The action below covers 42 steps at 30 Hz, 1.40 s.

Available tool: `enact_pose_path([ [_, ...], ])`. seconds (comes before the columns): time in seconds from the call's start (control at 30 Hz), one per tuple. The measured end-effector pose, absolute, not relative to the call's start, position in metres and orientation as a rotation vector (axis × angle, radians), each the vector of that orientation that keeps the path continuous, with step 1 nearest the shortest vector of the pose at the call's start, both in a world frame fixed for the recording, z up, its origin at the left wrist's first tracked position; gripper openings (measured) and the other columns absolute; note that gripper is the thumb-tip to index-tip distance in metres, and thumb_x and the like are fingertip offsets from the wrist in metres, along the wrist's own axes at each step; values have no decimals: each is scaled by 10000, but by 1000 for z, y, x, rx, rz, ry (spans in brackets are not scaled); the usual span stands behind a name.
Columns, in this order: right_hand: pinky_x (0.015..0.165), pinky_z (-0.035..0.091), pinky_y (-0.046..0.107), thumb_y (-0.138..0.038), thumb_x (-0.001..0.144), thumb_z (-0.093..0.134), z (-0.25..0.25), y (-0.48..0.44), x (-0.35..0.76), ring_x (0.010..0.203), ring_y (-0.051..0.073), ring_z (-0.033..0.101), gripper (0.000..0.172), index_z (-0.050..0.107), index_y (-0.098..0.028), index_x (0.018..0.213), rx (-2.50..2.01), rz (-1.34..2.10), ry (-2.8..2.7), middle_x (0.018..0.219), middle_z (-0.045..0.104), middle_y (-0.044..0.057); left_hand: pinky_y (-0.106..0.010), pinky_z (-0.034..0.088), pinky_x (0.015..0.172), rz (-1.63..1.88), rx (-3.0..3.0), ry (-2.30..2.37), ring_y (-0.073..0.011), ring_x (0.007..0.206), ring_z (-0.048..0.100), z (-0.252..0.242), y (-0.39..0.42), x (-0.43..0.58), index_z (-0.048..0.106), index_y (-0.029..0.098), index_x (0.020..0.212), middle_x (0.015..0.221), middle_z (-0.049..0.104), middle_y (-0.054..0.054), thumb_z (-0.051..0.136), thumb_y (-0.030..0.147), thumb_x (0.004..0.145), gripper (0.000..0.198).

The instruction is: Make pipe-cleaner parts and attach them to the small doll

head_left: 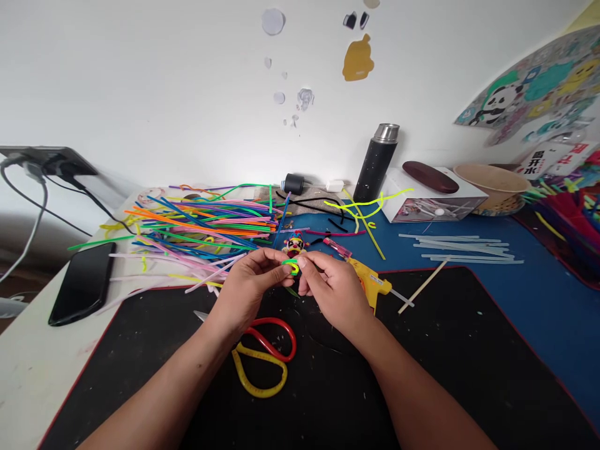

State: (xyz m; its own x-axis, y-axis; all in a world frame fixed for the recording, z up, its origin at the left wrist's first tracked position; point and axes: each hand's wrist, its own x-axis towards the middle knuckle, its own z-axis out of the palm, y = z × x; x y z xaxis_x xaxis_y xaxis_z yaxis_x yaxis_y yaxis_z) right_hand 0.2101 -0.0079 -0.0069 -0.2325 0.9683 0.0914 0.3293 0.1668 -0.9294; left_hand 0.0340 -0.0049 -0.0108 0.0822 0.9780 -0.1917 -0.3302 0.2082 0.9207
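Between the fingertips of both hands is a small curled piece of green and yellow pipe cleaner [294, 267]. My left hand [255, 280] pinches it from the left, and my right hand [330, 284] pinches it from the right. Just behind the fingers stands a small colourful figure [295, 242], its lower part hidden by the hands. Scissors with one red and one yellow handle [260, 394] lie below my left hand, partly under the wrist. A yellow glue gun [375, 286] rests right of my right hand, a glue stick poking out of it.
Many coloured pipe cleaners [210, 219] are heaped at the back left, near a black phone [80, 284]. A black thermos [376, 164], a white box [434, 194] and a bowl [492, 187] stand along the wall. Glue sticks [464, 247] and a wooden stick [423, 286] lie to the right.
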Motion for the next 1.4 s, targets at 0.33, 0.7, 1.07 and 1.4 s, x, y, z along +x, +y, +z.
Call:
enact_pose_path([
  [0.33, 617, 524, 250, -423, 1084, 494, -5, -9, 211, 624, 156, 674, 347, 672, -228, 859, -1275, 1105, -1694, 658, 673, -7, -227, 584, 664, 1232, 810, 1023, -132, 652, 714, -11, -7, 36, 783, 159, 840, 795, 760, -15, 997, 305, 648, 322],
  [0.7, 595, 528, 263, -417, 1060, 523, -8, -7, 210, 594, 170, 690, 288, 687, -230, 915, -1331, 1067, -1657, 630, 679, -7, -257, 592, 724, 1255, 728, 1011, -161, 720, 734, -10, -12, 45, 773, 163, 832, 788, 781, -29, 1015, 277, 609, 348],
  [1.07, 588, 533, 266, -396, 1060, 527, -8, -7, 211, 590, 173, 702, 271, 693, -233, 921, -1334, 1065, -1670, 619, 676, -13, -250, 619, 801, 1223, 651, 950, -139, 761, 730, -9, -12, 43, 782, 158, 785, 839, 740, -14, 995, 351, 671, 309],
  [1.4, 599, 551, 256, -414, 1062, 535, -13, -6, 211, 606, 159, 695, 267, 709, -224, 993, -1291, 1217, -1614, 637, 662, -20, -257, 606, 783, 1222, 651, 1007, -143, 736, 724, -11, -11, 42, 770, 144, 777, 816, 727, -17, 980, 337, 668, 305],
])
